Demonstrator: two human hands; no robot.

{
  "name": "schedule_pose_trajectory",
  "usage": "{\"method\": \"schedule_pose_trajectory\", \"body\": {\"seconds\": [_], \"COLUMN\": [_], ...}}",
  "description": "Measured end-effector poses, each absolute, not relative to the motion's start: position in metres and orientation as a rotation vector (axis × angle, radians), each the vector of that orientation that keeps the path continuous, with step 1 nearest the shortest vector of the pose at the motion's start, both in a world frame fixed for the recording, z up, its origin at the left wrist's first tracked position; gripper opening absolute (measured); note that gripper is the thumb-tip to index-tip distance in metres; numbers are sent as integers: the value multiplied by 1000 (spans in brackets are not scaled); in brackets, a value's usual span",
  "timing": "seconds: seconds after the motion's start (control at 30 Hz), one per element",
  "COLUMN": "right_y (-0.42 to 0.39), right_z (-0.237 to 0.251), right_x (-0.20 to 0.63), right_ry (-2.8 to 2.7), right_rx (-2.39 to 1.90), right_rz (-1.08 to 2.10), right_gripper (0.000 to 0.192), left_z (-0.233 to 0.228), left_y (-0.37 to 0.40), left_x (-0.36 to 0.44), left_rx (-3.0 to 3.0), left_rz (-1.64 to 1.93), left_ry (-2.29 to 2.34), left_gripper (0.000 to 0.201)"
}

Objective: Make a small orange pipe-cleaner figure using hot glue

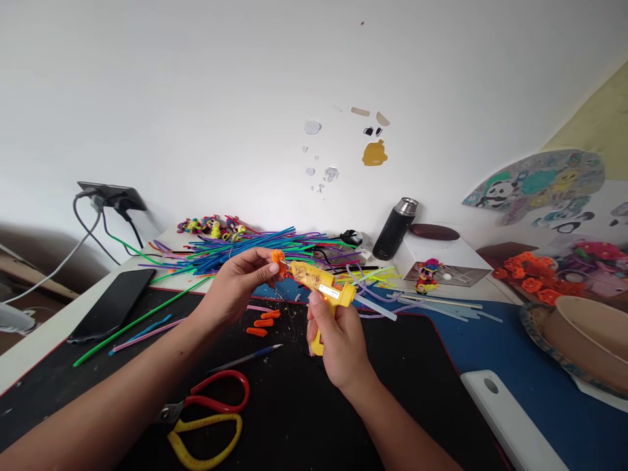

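Note:
My right hand (pixel 338 333) is wrapped round the handle of a yellow hot glue gun (pixel 314 278), whose small red light glows; a glue stick (pixel 375 307) juts from its rear. Between the thumb and fingers of my left hand (pixel 240 281) is a small orange pipe-cleaner piece (pixel 279 258). The gun's nozzle points at that piece, close to it; whether they touch I cannot tell. Below my hands, several folded orange pipe-cleaner pieces (pixel 263 323) lie on the black mat (pixel 304 405).
Scissors (pixel 210 418) and a pen (pixel 250 358) lie near my left forearm. Loose pipe cleaners (pixel 235 252) pile up along the wall. A phone (pixel 115 304) rests at left. Behind stand a black thermos (pixel 395 229) and a white box (pixel 446 258); a bowl (pixel 589 333) sits at right.

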State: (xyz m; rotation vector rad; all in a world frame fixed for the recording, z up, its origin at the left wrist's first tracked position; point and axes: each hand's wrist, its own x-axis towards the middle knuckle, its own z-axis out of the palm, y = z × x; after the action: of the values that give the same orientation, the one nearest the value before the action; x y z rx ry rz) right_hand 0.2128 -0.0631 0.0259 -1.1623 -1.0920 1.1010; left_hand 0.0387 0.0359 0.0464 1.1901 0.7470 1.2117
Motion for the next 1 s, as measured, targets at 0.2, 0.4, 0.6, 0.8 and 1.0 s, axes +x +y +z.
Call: {"method": "schedule_pose_trajectory", "body": {"seconds": [0.2,0.4,0.6,0.8,1.0], "right_y": [-64,-63,-63,-64,-64], "right_z": [30,28,28,27,27], "right_x": [211,212,213,213,214], "right_ry": [-1098,-1107,-1134,-1143,-1146], "right_rx": [-1148,-1166,-1166,-1175,-1182], "right_rz": [1116,1100,1079,1063,1054], "right_gripper": [67,67,67,67,69], "left_z": [45,50,52,53,51], "left_y": [36,35,36,35,33], "left_x": [39,38,37,39,40], "left_rx": [1190,1210,1212,1211,1208], "left_rz": [1211,1240,1262,1244,1248], "left_ry": [750,749,739,742,742], "left_gripper": [34,36,35,36,35]}}
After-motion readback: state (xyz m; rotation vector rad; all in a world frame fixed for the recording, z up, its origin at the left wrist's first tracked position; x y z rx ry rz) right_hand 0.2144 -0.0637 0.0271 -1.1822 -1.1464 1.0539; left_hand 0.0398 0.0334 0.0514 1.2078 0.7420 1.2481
